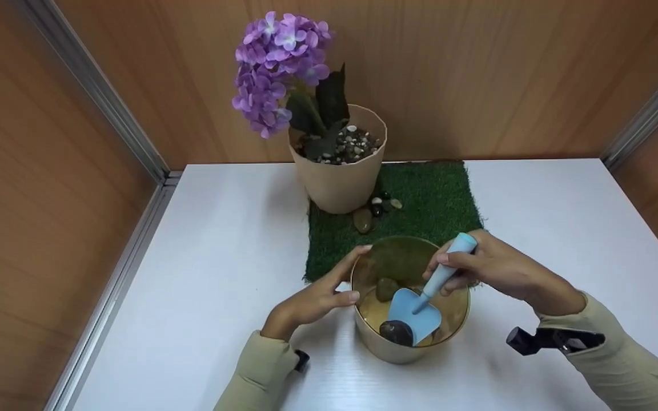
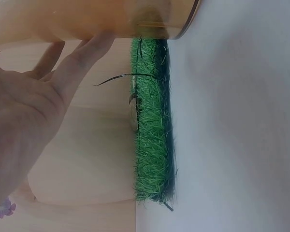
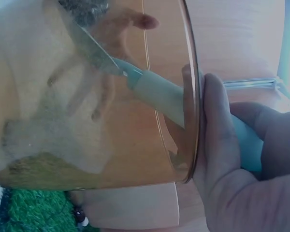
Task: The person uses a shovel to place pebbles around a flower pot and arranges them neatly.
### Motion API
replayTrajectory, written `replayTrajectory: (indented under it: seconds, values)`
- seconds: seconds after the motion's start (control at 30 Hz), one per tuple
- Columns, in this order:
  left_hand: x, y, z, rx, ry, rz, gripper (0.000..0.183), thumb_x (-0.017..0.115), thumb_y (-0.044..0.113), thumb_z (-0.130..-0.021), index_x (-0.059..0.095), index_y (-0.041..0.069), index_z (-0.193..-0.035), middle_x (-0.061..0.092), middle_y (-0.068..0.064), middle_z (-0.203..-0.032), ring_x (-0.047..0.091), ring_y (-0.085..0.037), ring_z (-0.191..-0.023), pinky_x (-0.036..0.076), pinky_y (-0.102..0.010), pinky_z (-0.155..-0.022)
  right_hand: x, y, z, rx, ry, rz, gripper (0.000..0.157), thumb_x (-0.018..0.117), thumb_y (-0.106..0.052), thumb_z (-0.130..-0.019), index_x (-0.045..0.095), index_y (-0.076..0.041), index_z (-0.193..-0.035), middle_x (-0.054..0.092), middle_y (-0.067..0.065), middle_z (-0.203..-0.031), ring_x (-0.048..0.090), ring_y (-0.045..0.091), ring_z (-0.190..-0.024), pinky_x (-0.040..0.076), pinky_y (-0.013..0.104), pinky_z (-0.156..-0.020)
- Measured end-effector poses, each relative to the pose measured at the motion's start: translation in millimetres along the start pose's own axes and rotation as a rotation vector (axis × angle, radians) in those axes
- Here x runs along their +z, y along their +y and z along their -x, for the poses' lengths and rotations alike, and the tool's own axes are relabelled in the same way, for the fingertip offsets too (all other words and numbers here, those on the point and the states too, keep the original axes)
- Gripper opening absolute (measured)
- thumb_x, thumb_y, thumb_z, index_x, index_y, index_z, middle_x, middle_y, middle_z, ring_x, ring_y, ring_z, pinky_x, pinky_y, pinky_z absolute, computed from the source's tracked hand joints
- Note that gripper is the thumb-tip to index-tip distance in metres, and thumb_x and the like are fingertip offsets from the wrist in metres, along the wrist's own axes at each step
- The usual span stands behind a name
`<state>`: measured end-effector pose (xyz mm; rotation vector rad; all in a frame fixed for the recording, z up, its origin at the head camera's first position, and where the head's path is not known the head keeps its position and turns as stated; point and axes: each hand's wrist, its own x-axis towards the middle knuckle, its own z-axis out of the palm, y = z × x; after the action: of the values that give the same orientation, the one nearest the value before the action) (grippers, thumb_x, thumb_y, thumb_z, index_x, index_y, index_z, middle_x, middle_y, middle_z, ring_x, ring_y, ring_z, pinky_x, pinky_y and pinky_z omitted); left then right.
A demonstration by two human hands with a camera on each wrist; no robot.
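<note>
A transparent amber glass bowl (image 1: 394,355) stands on the white table, partly over the grass mat's front edge. My left hand (image 1: 319,298) touches its left side with fingers spread and fairly straight; the left wrist view shows the fingertips against the glass. My right hand (image 1: 497,267) grips the handle of a small light-blue garden trowel (image 1: 412,313), tilted with its blade down inside the bowl. A dark stone (image 1: 396,333) lies at the blade's lower left edge; whether the blade is under it, I cannot tell. A brownish stone (image 1: 386,289) sits farther back in the bowl.
Behind the bowl lies a green artificial grass mat (image 1: 432,197). On its back left stands a beige pot (image 1: 337,185) with a purple flower (image 1: 283,63) and pebbles. Several loose stones (image 1: 363,220) lie beside the pot. Wooden panels (image 1: 477,80) enclose the table's back and sides.
</note>
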<state>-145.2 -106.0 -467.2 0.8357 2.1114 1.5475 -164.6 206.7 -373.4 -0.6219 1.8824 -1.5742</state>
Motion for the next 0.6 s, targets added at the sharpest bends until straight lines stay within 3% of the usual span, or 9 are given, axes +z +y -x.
replayTrajectory:
  seconds: [0.6]
  values:
    - [0.9,0.5,0.2,-0.006,-0.006,0.039,0.079,0.047,0.071,-0.081,0.008,0.046,-0.146,0.002,0.02,-0.152,0.01,-0.016,-0.138,0.023,-0.065,-0.097,-0.1,7,14,0.02,0.078,-0.117,0.031,0.051,-0.015,-0.097,0.061,0.013,-0.104,0.059,0.033,-0.106,0.066,0.029,-0.079,0.052,0.041,-0.075]
